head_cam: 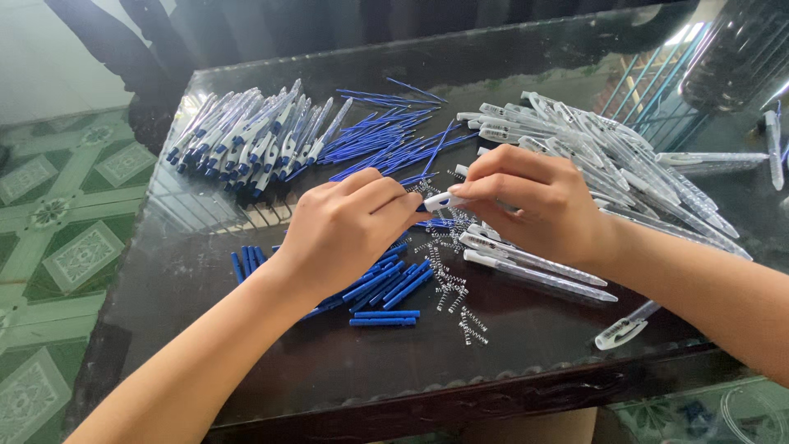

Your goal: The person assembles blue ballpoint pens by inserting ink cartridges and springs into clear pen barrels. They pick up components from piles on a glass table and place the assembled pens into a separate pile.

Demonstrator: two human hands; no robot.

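My right hand (534, 201) pinches a clear pen barrel (444, 200) by its white tip end, over the middle of the dark glass table (288, 362). My left hand (349, 222) meets it from the left, fingertips closed at the barrel's tip; what it holds between them is hidden. Small metal springs (452, 292) lie scattered just below the hands. Short blue pen parts (386, 288) lie under and beside my left hand. Two clear barrels (534, 267) rest under my right hand.
A heap of assembled blue-and-clear pens (246, 136) lies at the back left, thin blue refills (386, 136) behind the hands, and a pile of clear barrels (608, 148) at the back right. A white clip piece (620, 331) sits near the front edge. Green patterned floor tiles (57, 238) show left.
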